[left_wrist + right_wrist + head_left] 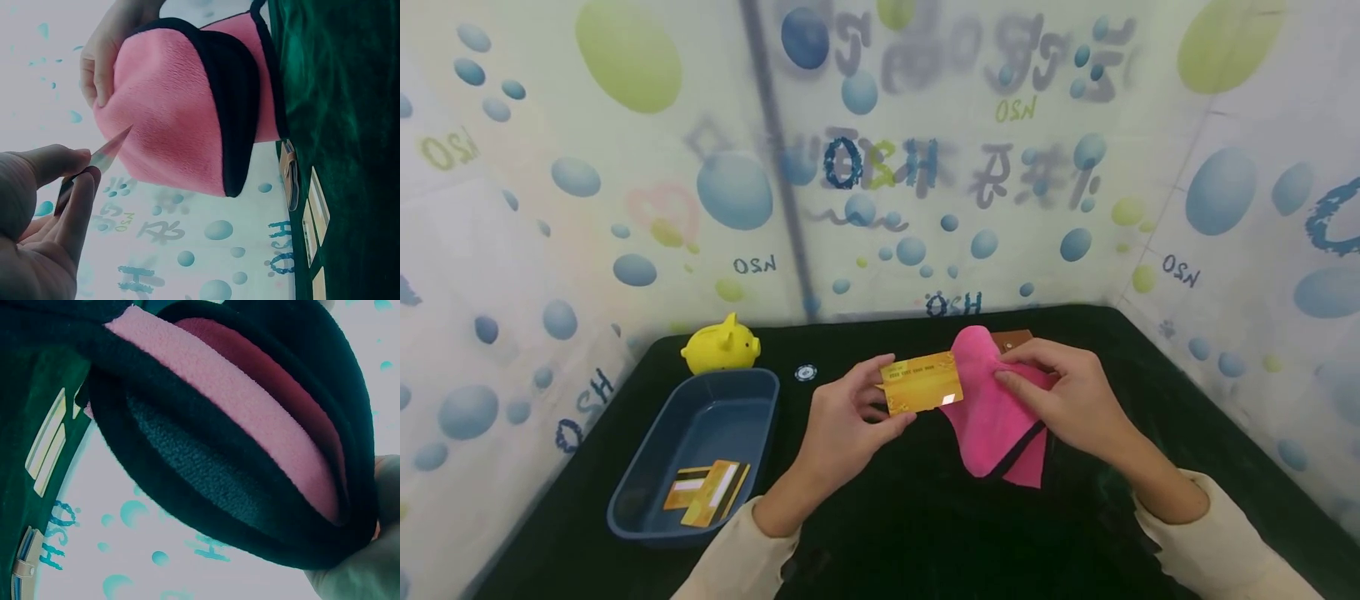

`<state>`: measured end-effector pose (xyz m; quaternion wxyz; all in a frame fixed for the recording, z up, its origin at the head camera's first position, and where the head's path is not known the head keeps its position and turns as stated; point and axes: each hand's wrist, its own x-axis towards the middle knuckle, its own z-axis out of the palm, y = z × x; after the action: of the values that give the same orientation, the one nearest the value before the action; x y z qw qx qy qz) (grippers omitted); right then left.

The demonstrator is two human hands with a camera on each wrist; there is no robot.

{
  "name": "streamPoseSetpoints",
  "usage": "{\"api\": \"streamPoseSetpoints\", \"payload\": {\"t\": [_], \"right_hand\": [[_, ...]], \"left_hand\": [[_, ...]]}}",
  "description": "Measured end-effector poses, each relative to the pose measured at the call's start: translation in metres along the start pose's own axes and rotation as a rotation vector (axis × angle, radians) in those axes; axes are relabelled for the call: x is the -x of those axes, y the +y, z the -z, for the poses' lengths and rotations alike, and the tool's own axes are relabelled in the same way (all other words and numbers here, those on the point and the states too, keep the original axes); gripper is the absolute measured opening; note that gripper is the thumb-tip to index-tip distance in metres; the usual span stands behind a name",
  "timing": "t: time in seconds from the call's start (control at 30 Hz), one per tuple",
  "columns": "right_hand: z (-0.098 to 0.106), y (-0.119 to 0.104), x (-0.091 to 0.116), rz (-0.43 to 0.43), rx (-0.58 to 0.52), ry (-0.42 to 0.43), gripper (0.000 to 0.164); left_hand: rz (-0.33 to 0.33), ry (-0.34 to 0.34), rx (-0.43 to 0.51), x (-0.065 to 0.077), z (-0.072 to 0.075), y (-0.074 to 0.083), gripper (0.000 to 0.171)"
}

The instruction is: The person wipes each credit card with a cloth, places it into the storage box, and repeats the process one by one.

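Observation:
Between thumb and fingers my left hand [847, 421] pinches a gold bank card [922, 383], its number side facing the head camera. The left wrist view shows this card [111, 151] nearly edge-on, one corner pointing at the pink cloth. My right hand [1078, 396] grips the upper part of that fuzzy pink cloth [981, 417], which has black edging and hangs in folds. In the head view the card's right edge overlaps the cloth. From the right wrist, the cloth [231, 412] shows its black bands and folded layers, with only part of the hand visible.
At the left stands a blue basin [625, 487] with gold cards [713, 496] inside. Behind it are a yellow piggy bank [718, 346] and a poker chip [806, 372]. A brown wallet [1013, 339] lies behind the cloth; light cards [317, 209] lie near it on the dark-covered table.

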<state>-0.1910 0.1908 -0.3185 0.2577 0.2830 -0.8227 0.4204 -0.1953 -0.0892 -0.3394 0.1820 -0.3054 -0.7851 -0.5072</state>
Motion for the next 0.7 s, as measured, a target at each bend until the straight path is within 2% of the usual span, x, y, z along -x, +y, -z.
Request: {"api": "streamPoseSetpoints", "payload": {"t": [0.2, 0.3, 0.57, 0.7], "right_hand": [[0.001, -0.006, 0.001, -0.004, -0.005, 0.016, 0.025], [-0.001, -0.010, 0.002, 0.003, -0.014, 0.024, 0.025], [-0.009, -0.020, 0.002, 0.118, -0.043, 0.022, 0.031], [-0.011, -0.021, 0.002, 0.128, -0.051, 0.022, 0.032]], "left_hand": [[0.021, -0.001, -0.026, 0.000, -0.001, 0.001, 0.059], [0.002, -0.025, -0.010, 0.000, -0.002, 0.003, 0.059], [-0.144, -0.067, 0.065, -0.001, -0.009, 0.004, 0.059], [-0.224, -0.062, 0.118, 0.000, -0.011, 0.002, 0.062]]}}
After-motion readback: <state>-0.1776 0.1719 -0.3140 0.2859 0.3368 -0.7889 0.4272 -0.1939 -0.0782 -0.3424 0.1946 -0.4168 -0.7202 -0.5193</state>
